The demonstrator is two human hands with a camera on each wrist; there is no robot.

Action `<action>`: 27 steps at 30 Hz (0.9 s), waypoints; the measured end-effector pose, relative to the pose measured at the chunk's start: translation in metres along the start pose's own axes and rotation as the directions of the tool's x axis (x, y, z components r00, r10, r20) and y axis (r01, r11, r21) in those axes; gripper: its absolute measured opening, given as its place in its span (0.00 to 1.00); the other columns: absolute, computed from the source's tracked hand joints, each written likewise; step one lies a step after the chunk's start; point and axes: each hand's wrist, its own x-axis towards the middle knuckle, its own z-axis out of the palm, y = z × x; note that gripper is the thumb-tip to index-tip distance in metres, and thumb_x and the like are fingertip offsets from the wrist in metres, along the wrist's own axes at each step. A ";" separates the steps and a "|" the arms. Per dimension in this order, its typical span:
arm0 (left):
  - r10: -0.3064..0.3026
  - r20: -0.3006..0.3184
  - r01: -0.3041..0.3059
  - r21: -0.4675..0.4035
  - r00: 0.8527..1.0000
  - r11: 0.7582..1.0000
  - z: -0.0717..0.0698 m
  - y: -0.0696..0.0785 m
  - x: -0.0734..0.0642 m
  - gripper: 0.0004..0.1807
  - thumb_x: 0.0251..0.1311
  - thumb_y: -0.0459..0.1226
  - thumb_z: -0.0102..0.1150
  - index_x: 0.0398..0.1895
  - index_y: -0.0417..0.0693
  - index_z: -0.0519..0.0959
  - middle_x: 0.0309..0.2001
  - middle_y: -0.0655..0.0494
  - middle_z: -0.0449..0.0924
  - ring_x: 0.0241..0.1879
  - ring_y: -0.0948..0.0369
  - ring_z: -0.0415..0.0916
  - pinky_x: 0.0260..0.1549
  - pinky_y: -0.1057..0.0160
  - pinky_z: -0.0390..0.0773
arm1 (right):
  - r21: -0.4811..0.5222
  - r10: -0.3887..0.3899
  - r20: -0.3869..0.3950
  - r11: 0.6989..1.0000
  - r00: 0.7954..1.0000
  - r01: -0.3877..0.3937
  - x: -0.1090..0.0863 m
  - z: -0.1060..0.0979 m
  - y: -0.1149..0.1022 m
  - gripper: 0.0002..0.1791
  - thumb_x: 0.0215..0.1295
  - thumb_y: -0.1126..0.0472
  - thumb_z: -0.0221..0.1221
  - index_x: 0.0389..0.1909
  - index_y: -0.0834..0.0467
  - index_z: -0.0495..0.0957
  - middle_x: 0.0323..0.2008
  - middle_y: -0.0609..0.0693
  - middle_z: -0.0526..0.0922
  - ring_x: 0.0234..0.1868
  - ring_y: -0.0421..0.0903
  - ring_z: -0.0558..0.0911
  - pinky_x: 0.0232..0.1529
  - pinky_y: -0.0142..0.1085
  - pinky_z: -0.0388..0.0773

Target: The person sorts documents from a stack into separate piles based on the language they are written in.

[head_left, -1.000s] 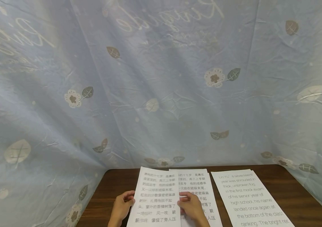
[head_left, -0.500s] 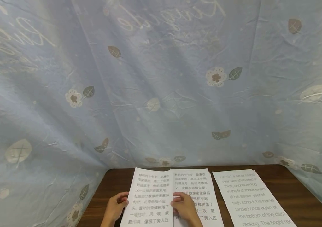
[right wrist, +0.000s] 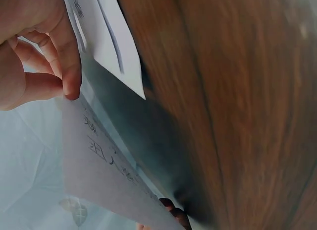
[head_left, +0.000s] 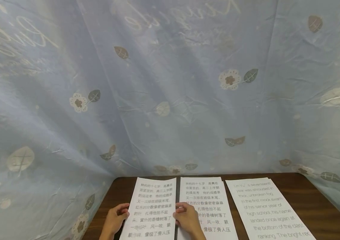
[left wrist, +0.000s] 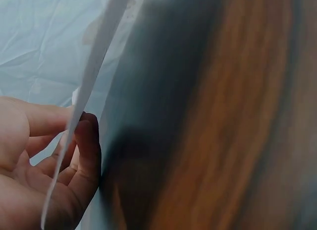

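A sheet of paper [head_left: 152, 210] printed with large Chinese characters is held raised at the left of the table. My left hand [head_left: 113, 220] pinches its left edge between thumb and fingers; in the left wrist view that sheet [left wrist: 96, 59] appears almost edge-on. Its right edge is pinched by my right hand [head_left: 187, 218], whose thumb and fingertip meet on the paper in the right wrist view. Just right of it lies a stack of Chinese-printed sheets [head_left: 203, 193], partly covered by the right hand. The lower ends of the papers fall outside the head view.
Farther right lie sheets with English text [head_left: 265, 210], slightly askew. Under everything is a dark wood table [head_left: 313, 200]. A dark strip [head_left: 177, 190] shows between the held sheet and the Chinese stack. A patterned pale blue cloth [head_left: 170, 100] hangs behind the table.
Both hands have carried the held sheet leftward, off the Chinese stack it overlapped. The stack's left side and a dark strip beside it have come into view.
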 end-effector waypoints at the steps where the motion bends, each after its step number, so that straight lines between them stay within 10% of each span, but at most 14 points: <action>1: -0.004 0.003 0.004 0.005 1.000 1.000 -0.002 -0.001 -0.001 0.22 0.63 0.26 0.67 0.61 0.32 0.83 0.42 0.50 0.85 0.42 0.59 0.78 0.37 0.68 0.75 | -0.001 -0.010 -0.001 1.000 1.000 0.010 -0.001 0.002 0.000 0.24 0.58 0.72 0.67 0.58 0.69 0.82 0.39 0.53 0.86 0.30 0.41 0.85 0.29 0.34 0.87; 27: 0.030 -0.055 -0.025 0.087 0.998 0.996 -0.007 0.006 -0.008 0.19 0.63 0.28 0.67 0.57 0.36 0.85 0.41 0.49 0.87 0.40 0.61 0.79 0.38 0.68 0.74 | -0.171 -0.096 -0.018 0.981 0.995 0.092 0.004 0.012 -0.002 0.22 0.60 0.72 0.68 0.56 0.73 0.82 0.34 0.52 0.85 0.27 0.41 0.86 0.25 0.29 0.84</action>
